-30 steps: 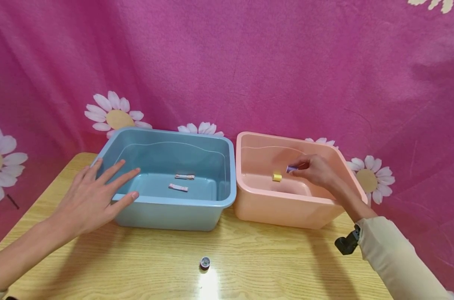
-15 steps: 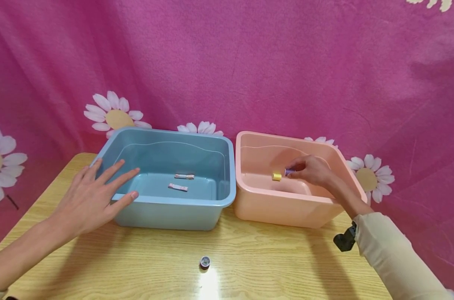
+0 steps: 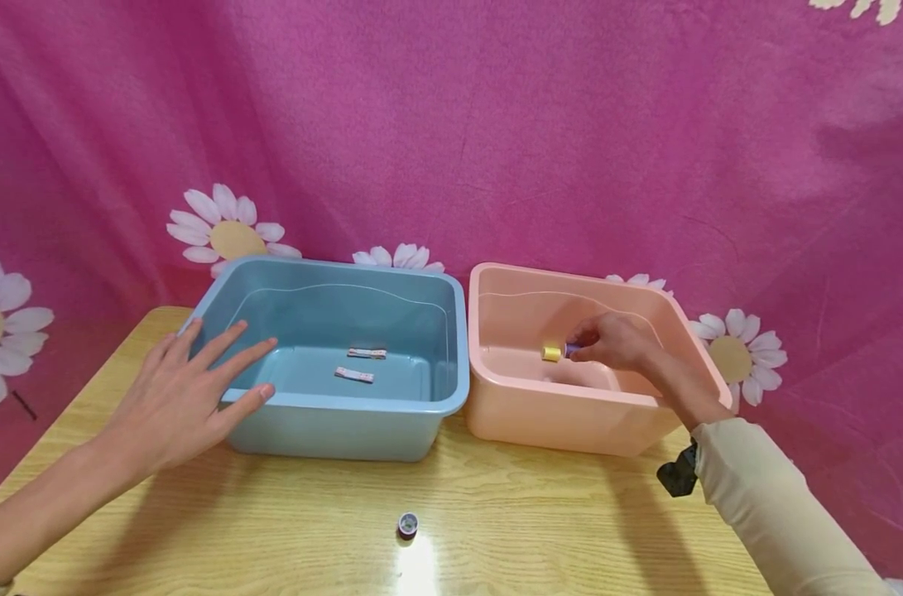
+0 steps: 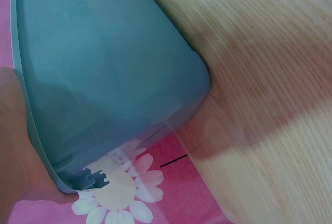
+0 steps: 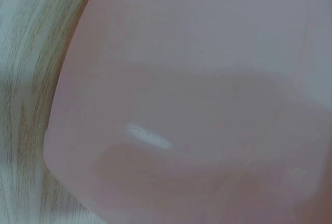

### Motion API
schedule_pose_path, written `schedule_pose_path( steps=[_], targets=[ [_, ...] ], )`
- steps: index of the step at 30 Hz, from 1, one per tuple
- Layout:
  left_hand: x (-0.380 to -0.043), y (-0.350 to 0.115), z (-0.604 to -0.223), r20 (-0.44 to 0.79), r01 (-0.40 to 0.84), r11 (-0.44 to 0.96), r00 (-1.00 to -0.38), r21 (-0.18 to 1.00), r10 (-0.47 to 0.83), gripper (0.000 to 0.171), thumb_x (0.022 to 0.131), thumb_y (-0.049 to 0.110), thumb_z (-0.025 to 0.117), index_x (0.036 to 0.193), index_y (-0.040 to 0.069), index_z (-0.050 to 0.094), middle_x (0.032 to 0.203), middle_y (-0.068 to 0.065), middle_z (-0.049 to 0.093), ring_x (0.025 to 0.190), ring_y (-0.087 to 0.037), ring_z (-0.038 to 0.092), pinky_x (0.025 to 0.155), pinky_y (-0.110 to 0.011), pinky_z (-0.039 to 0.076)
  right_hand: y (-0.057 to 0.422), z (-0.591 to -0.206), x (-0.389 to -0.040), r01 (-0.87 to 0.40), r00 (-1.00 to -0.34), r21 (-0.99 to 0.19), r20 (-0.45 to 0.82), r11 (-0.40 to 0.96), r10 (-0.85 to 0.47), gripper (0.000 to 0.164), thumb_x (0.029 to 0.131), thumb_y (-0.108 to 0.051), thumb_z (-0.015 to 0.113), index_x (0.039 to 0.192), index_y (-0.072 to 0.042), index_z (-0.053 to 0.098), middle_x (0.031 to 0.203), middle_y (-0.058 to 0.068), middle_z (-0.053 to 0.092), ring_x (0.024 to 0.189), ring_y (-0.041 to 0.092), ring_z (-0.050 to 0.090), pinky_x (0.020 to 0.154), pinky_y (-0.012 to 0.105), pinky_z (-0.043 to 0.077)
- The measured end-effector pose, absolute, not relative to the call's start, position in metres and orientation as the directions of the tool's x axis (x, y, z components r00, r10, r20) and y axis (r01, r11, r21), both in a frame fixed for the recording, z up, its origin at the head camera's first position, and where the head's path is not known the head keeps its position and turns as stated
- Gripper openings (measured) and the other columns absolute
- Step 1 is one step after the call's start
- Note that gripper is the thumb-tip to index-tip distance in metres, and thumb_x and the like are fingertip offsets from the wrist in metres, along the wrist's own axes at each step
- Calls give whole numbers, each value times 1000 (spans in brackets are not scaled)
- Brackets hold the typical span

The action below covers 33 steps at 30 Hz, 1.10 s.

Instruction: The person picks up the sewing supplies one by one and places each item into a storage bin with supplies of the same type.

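Inside the pink tub (image 3: pixel 563 418), my right hand (image 3: pixel 621 341) pinches a small purple spool of thread (image 3: pixel 573 350), partly covered by the fingers. A yellow spool of thread (image 3: pixel 551 353) lies at its left, on the tub's floor. Fingers spread, my left hand (image 3: pixel 179 393) rests over the near left corner of the blue tub (image 3: pixel 332 429). Two short pale strips with pinkish marks, one farther back (image 3: pixel 367 353) and one nearer strip (image 3: pixel 355 375), lie on the blue tub's floor. In the right wrist view the pink tub's wall (image 5: pixel 207 105) hides the spools.
Both tubs stand side by side on a wooden table (image 3: pixel 511 530). In front of them a small dark cylinder with a pale round top (image 3: pixel 408 525) stands upright. A magenta curtain with daisies (image 3: pixel 451 132) hangs behind.
My right hand has lowered slightly and moved left with the purple spool, bringing it up close to the yellow one. The left hand keeps its place.
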State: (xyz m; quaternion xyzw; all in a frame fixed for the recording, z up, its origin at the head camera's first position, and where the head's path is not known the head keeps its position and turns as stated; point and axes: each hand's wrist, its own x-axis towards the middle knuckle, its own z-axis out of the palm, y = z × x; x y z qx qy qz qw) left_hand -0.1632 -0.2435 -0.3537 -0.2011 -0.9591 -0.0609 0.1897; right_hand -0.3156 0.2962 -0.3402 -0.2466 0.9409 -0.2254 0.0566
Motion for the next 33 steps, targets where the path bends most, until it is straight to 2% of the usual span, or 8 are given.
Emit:
schedule_pose_path(
  steps=[5, 16, 25, 33],
  targets=[
    [-163, -243, -354, 389, 410, 911, -848, 49, 360, 61, 94, 53, 59, 145, 20, 53, 147, -25, 45, 132, -61, 31, 102, -73, 26, 296, -341, -317, -457, -863, -449, 16, 767, -505, 15, 85, -5, 78, 97, 3, 75, 88, 7, 73, 80, 15, 62, 73, 27, 52],
    [-162, -243, -355, 386, 404, 913, -852, 51, 355, 60, 94, 54, 59, 145, 21, 53, 147, -24, 45, 131, -63, 31, 101, -73, 26, 297, -345, -319, -465, -858, -464, 27, 754, -513, 13, 86, -2, 76, 98, 4, 74, 89, 8, 73, 79, 15, 62, 72, 24, 51],
    [-163, -244, -354, 393, 404, 914, -848, 45, 356, 60, 94, 54, 59, 145, 21, 54, 147, -24, 46, 131, -62, 32, 101, -73, 27, 295, -342, -316, -461, -868, -439, 45, 771, -494, 16, 89, -3, 73, 101, 6, 72, 94, 15, 73, 86, 26, 67, 80, 41, 53],
    [-162, -244, -355, 396, 405, 913, -847, 48, 355, 60, 94, 54, 59, 144, 22, 54, 147, -24, 46, 131, -63, 32, 102, -73, 26, 295, -340, -313, -437, -884, -466, 65, 769, -463, 18, 90, -5, 71, 104, 7, 70, 99, 19, 73, 95, 33, 69, 88, 46, 52]
  ],
)
